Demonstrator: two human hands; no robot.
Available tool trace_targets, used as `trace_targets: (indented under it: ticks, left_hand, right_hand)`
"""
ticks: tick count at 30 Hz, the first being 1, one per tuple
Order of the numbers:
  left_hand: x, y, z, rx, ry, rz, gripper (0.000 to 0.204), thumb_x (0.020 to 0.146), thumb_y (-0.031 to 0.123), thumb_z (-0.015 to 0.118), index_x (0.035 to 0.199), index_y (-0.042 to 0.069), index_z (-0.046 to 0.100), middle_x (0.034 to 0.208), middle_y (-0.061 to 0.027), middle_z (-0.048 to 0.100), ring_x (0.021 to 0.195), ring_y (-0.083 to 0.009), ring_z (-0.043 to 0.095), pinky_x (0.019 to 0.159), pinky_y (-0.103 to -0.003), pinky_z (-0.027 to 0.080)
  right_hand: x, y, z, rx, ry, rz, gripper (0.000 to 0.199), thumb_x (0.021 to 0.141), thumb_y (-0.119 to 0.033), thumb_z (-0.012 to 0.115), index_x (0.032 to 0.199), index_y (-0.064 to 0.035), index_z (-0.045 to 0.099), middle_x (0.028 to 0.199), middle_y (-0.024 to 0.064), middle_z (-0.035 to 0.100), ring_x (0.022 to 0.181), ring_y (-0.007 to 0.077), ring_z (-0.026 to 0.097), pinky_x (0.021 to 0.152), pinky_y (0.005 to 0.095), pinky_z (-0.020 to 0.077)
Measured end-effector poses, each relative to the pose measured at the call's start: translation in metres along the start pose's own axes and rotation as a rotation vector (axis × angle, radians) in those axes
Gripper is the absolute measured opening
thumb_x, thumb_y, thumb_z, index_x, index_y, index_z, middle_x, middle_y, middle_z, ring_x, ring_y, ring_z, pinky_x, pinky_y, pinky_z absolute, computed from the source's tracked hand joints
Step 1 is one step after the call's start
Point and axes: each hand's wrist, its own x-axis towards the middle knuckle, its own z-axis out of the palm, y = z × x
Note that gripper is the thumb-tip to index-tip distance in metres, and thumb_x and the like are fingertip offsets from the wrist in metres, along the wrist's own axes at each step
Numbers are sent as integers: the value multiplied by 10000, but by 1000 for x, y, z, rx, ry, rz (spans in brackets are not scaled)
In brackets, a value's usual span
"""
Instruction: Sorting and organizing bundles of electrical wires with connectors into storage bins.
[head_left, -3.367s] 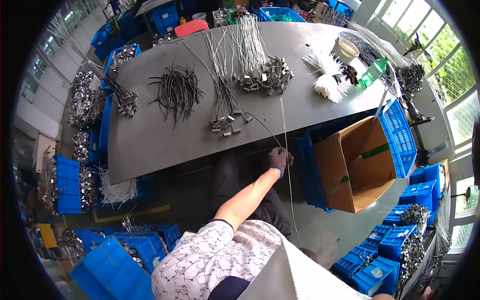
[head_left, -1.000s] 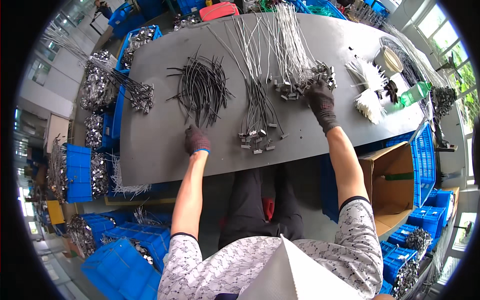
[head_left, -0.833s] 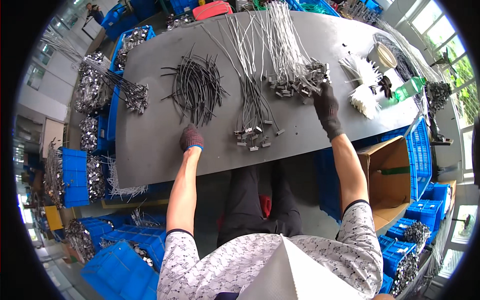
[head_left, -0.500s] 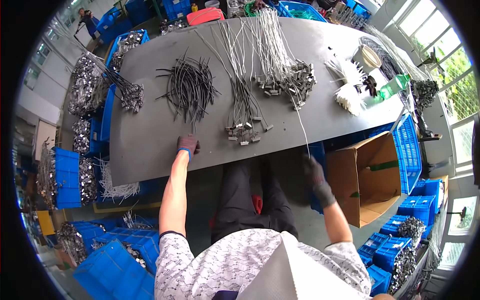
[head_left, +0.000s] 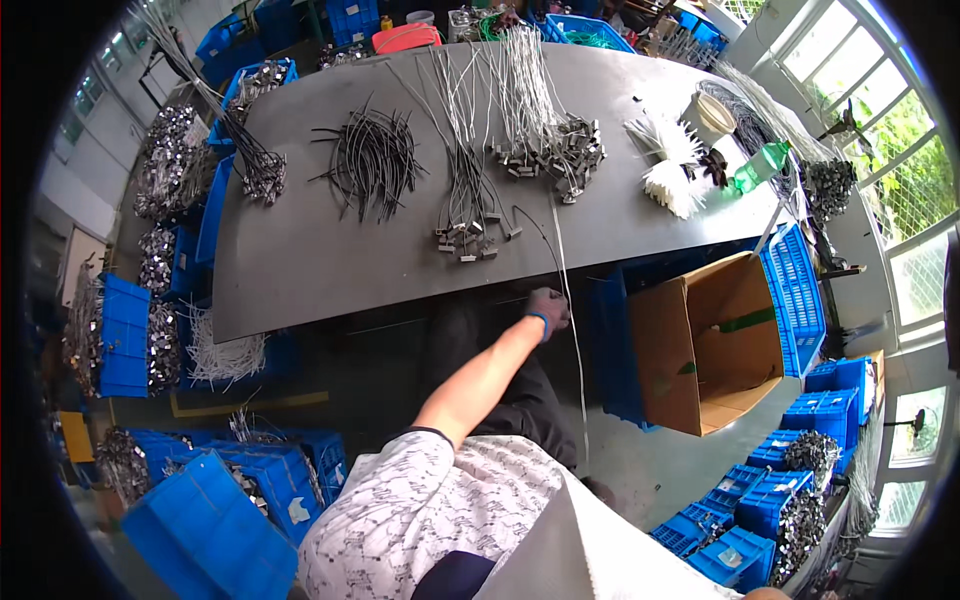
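Note:
My left hand [head_left: 548, 308], in a dark glove with a blue cuff, is closed just off the table's front edge. A thin black tube [head_left: 541, 236] rises from its fingers and curves over the tabletop. Right beside the hand, a long pale cable [head_left: 577, 365] runs down from the table past the edge toward my right side. My right hand [head_left: 599, 489] shows only as a dark patch by my shirt, its fingers hidden. On the table lie a pile of black tubes [head_left: 377, 160], black-sleeved cables [head_left: 465, 190] with metal end blocks, and a bundle of pale cables [head_left: 527, 95].
White strips [head_left: 672, 170], a pale bowl [head_left: 713, 115] and a green bottle [head_left: 762, 168] lie on the right of the table [head_left: 320, 270]. Below stands an open cardboard box [head_left: 660, 350] beside blue crates [head_left: 797, 300]. More blue bins [head_left: 215, 530] flank me.
My left hand has moved right from the black-tube pile to the pale cable, bringing a black tube. My right hand has drawn down and back to my side, and the cable now stretches lower.

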Motion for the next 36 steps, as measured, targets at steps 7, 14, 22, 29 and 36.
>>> trace_targets:
  ticks: [7,14,22,29,36]
  left_hand:
    - [-19,20,35,-121,58,295,97,988,121,580,1019,31,559,787,-113,657,638,-237,702,548,-385,614]
    - [-30,36,10,10,-138,138,134,994,127,580,990,-6,603,807,-123,666,618,-243,708,531,-364,614]
    - [-6,-64,-23,392,332,369,115,953,128,622,1014,31,613,849,-88,681,683,-190,693,579,-338,596]
    - [-51,71,29,-143,90,535,110,992,133,595,1006,27,571,814,-93,684,652,-209,696,592,-344,592]
    - [-38,201,1,-131,272,918,159,997,182,608,944,32,609,786,-102,711,652,-214,707,607,-344,594]
  right_hand:
    - [-16,60,54,-32,-268,-44,380,884,-317,610,1173,-80,675,1105,236,691,1101,408,645,891,493,517]
    - [19,53,39,105,-27,52,316,910,-201,556,1172,-59,661,1157,254,668,1131,426,624,928,490,513]
    - [2,52,17,95,-43,-15,314,894,-124,549,1182,-107,672,1111,219,687,1058,414,650,887,488,529]
    - [-17,69,22,-62,-129,9,321,892,-134,551,1184,-130,685,1168,189,686,1113,379,650,921,466,531]
    - [17,106,39,-115,-171,11,311,889,-152,551,1167,-101,683,1161,207,687,1114,380,652,929,464,528]
